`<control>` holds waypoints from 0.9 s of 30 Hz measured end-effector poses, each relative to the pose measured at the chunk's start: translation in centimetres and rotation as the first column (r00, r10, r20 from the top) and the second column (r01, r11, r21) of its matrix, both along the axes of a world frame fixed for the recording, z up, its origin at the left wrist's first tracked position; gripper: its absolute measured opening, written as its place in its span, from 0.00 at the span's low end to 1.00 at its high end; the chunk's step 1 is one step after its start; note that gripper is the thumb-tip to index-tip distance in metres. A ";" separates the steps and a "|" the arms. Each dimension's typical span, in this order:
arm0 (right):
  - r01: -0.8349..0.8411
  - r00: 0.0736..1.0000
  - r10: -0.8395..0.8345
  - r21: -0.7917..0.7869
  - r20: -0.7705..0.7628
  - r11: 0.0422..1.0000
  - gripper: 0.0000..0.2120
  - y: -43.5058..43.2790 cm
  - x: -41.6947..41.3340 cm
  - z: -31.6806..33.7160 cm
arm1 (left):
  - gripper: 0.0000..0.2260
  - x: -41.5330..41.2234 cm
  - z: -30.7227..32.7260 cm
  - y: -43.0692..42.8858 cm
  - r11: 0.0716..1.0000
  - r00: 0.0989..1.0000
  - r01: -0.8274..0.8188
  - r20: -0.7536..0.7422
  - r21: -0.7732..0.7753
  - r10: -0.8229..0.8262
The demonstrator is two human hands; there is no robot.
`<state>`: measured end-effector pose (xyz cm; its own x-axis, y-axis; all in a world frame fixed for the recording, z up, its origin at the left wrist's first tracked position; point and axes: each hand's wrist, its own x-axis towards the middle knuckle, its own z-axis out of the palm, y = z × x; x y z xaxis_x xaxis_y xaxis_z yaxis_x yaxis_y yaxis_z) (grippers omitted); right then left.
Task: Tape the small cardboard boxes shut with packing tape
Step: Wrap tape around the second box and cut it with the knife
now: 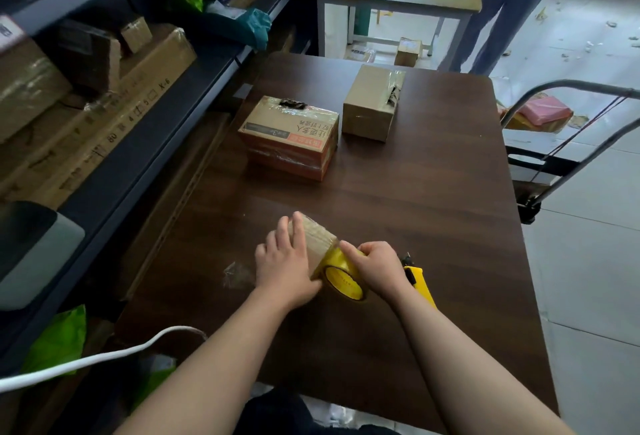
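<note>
Small cardboard box [317, 235] sits at the near-centre of the tabletop [415, 199], directly under the hands. Its long axis runs diagonally, from far-left to near-right. Left hand [282, 261] is laid over the box's top and left side with the fingers mostly straight, so it is pressed down rather than gripped. Right hand [379, 266] is curled round the yellow-cored packing tape roll [343, 278], which is butted against the box's near-right end with the core facing the camera. Box surface looks glossy, so it is judged as already partly wrapped; whether a strip runs from roll to box cannot be told. Key relation: roll at the near-right end, box stretching away up-left, so any pull of tape is expected along that diagonal, with the left hand as the anchor. Yellow box cutter [420, 282] lies just beside the right wrist and is nearer to that hand for the cut. Printed carton [289, 136] and plain cardboard box [370, 102] are set well apart at the far side, both out of immediate reach.
</note>
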<state>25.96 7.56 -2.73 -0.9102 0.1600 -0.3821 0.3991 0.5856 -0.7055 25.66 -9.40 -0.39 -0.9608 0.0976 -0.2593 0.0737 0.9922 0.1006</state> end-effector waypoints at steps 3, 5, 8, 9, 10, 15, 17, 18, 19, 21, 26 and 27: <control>0.031 0.995 -0.044 -0.149 -0.085 0.988 0.28 0.9 0.2 0.6 | 0.54 -1.5 0.0 -0.8 0.981 0.992 -0.118 0.071 0.152 0.109; 0.067 0.975 -0.117 -0.250 -0.188 0.966 0.27 1.8 0.0 1.9 | 0.54 -2.2 0.0 -0.4 0.927 0.975 -0.204 0.153 0.315 0.162; 0.089 0.959 -0.149 -0.243 -0.243 0.966 0.26 3.6 -0.1 3.5 | 0.53 -2.6 -0.5 0.6 0.779 0.944 -0.319 0.250 0.540 0.214; 0.103 0.959 -0.158 -0.232 -0.234 0.967 0.25 4.5 0.1 3.5 | 0.52 -3.0 -0.8 0.5 0.706 0.923 -0.380 0.294 0.597 0.248; 0.118 0.962 -0.168 -0.226 -0.215 0.967 0.23 5.5 0.4 3.5 | 0.51 -3.5 -1.0 0.2 0.637 0.898 -0.438 0.347 0.634 0.271; 0.138 0.972 -0.163 -0.152 -0.170 0.979 0.21 8.0 1.5 3.2 | 0.50 -4.7 -1.8 0.1 0.528 0.846 -0.509 0.507 0.680 0.164; 0.128 0.975 -0.140 -0.079 -0.170 0.989 0.22 8.4 1.5 3.2 | 0.47 -4.7 -2.2 0.2 0.466 0.834 -0.533 0.531 0.706 0.150; 0.120 0.979 -0.124 -0.036 -0.164 0.992 0.23 8.8 1.6 3.1 | 0.45 -4.7 -2.4 -0.1 0.426 0.825 -0.554 0.540 0.716 0.165; 0.113 0.982 -0.111 0.004 -0.154 0.994 0.23 9.2 1.8 2.9 | 0.43 -4.8 -2.6 -0.5 0.371 0.811 -0.581 0.554 0.724 0.189; 0.109 0.987 -0.100 0.065 -0.126 0.992 0.24 9.9 2.4 2.1 | 0.40 -5.0 -3.3 -1.2 0.296 0.790 -0.613 0.574 0.733 0.216; 0.104 0.993 -0.096 0.117 -0.075 0.988 0.25 9.5 2.7 0.1 | 0.38 -5.5 -4.1 -1.9 0.271 0.778 -0.629 0.596 0.729 0.200; 0.100 0.994 -0.093 0.122 -0.065 0.987 0.25 9.3 2.5 -0.1 | 0.38 -5.5 -4.2 -2.1 0.265 0.774 -0.633 0.601 0.727 0.200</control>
<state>28.47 16.82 -2.78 -0.9084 0.2916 -0.2995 0.4180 0.6315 -0.6530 20.19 -11.48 -4.57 -0.8019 0.0782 -0.5922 -0.5724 0.1833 0.7993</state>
